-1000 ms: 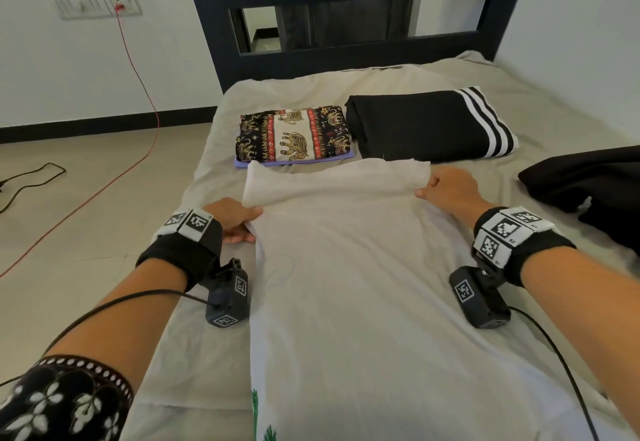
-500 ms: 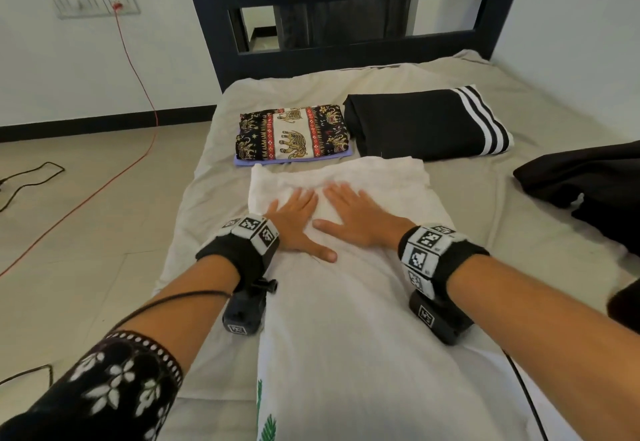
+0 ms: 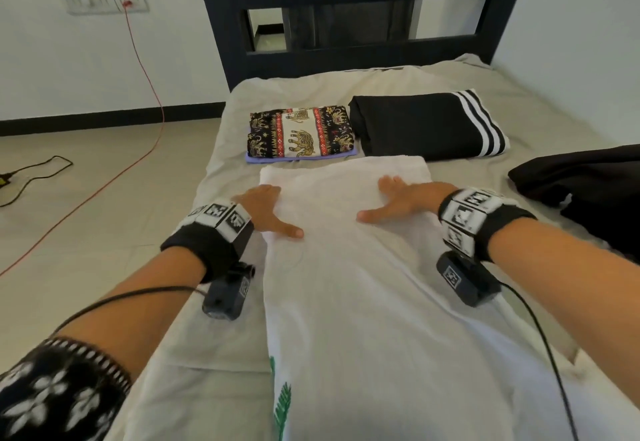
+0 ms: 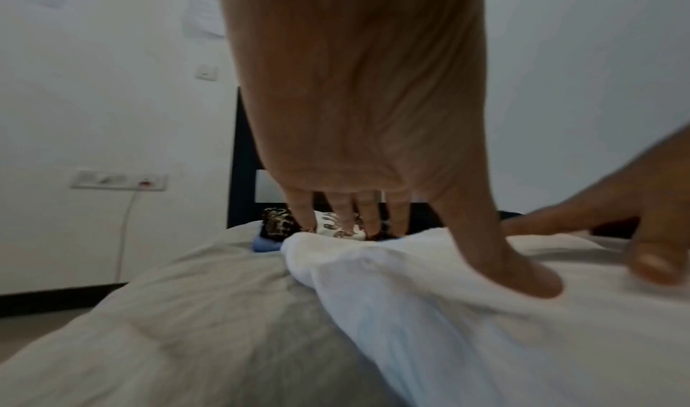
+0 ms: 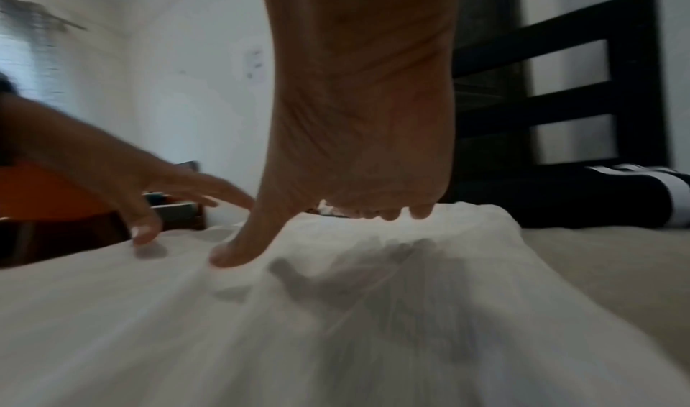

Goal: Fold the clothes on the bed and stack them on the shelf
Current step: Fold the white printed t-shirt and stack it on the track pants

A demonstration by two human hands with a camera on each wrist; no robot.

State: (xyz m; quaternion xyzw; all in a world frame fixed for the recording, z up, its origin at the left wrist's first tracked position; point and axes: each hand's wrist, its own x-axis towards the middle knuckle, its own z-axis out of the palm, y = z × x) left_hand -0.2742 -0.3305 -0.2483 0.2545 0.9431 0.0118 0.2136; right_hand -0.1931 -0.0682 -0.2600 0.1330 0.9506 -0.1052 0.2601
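Hands: left hand (image 3: 264, 207) and right hand (image 3: 401, 200) flat, fingers spread, pressing white garment (image 3: 346, 267).
Beyond: elephant-print stack (image 3: 301, 134), striped black fold (image 3: 426, 129) (touching neither hand).

I see the bed (image 3: 540, 118) running away from me, headboard (image 3: 346, 18) at its far end. The spread garment (image 3: 363, 302) lies lengthwise along the bed's middle. Left grip (image 3: 265, 207) rests flat on its left edge near the far end, right grip (image 3: 401, 200) flat on its right part, well apart. Beyond the garment: patterned folded pile (image 3: 301, 132) on the left, striped folded piece (image 3: 426, 127) just beside it on the right. Loose heap (image 3: 581, 181) at bed's right edge. Cable (image 3: 145, 70) on the floor, left.
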